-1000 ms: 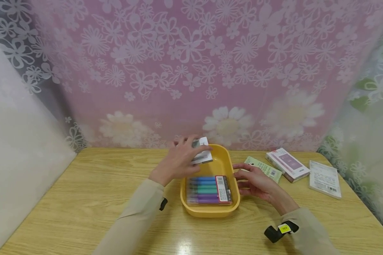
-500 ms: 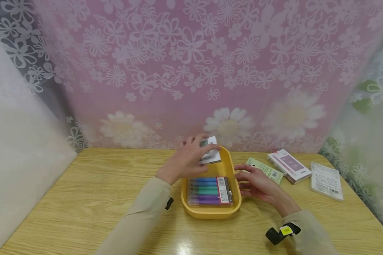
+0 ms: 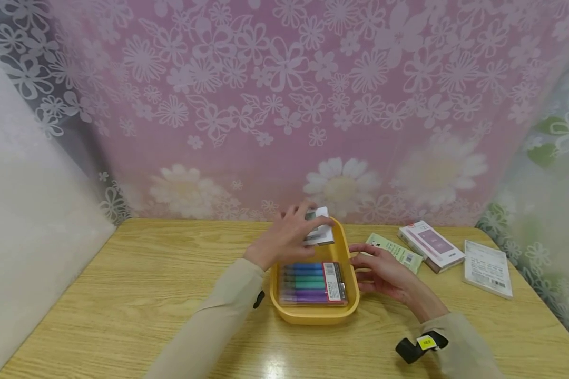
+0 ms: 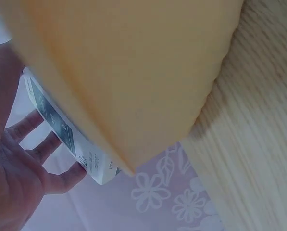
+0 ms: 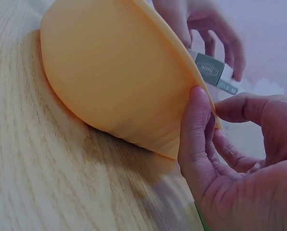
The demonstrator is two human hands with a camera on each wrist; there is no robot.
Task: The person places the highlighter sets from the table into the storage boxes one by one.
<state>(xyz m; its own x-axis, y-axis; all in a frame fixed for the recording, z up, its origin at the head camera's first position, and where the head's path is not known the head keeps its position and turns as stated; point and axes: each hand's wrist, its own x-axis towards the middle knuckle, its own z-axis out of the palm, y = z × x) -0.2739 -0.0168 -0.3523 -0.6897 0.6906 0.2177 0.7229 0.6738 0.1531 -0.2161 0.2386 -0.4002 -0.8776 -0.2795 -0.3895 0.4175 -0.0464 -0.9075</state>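
Observation:
My left hand (image 3: 284,237) grips a small white and grey box (image 3: 320,232) by its sides, over the far end of a yellow plastic bin (image 3: 315,318). In the left wrist view the box (image 4: 61,127) is partly behind the bin's wall, with the fingers (image 4: 68,179) against it. My right hand (image 3: 384,271) holds the bin's right rim; the right wrist view shows thumb and fingers (image 5: 195,120) on either side of that rim. Inside the bin's near half lies a clear pack of blue, green and purple pens (image 3: 308,284).
To the right of the bin lie a light green packet (image 3: 395,251), a white box with a purple panel (image 3: 431,245) and a flat white packet (image 3: 487,268). All rest on the wooden table (image 3: 170,284). A pink flowered curtain (image 3: 246,158) hangs behind the table.
My left hand has moved to the right with the box, which is now over the bin's far right part and slightly lower than half a second ago. The right hand stays on the rim.

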